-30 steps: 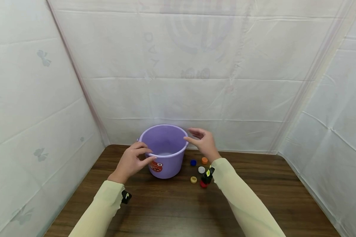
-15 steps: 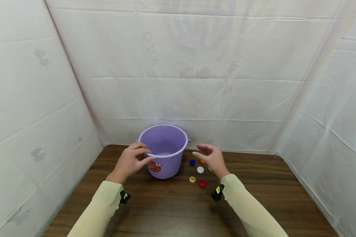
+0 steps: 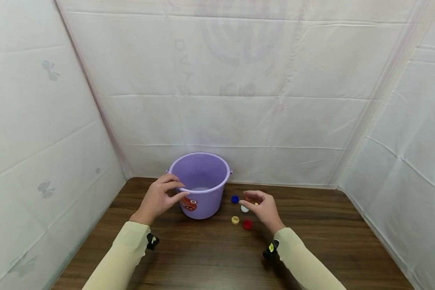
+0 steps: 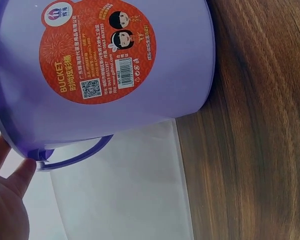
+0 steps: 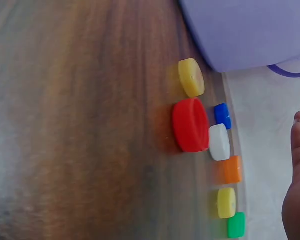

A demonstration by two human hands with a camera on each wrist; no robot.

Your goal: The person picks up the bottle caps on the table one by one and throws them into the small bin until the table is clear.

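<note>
A purple bucket (image 3: 207,204) stands upright on the wooden table, its round red label (image 4: 97,55) facing the left wrist camera. My left hand (image 3: 155,201) holds the near left of its rim, fingertips over the edge and thumb on the outer side. My right hand (image 3: 266,209), with relaxed fingers and nothing visible between them, hovers over a group of bottle caps right of the bucket. Blue (image 3: 235,199), white (image 3: 244,209), pale yellow (image 3: 235,220) and red (image 3: 247,224) caps show there. The right wrist view adds orange (image 5: 232,170), yellow (image 5: 226,203) and green (image 5: 236,225) ones.
White sheeting hangs behind the table (image 3: 210,257) and along both sides. The bucket's purple handle (image 4: 82,159) hangs down on its far side. A small black camera is strapped to each wrist.
My right hand has moved from beside the bucket's right rim down and toward me, over the caps. The left hand stays on the rim, and the bucket stays put.
</note>
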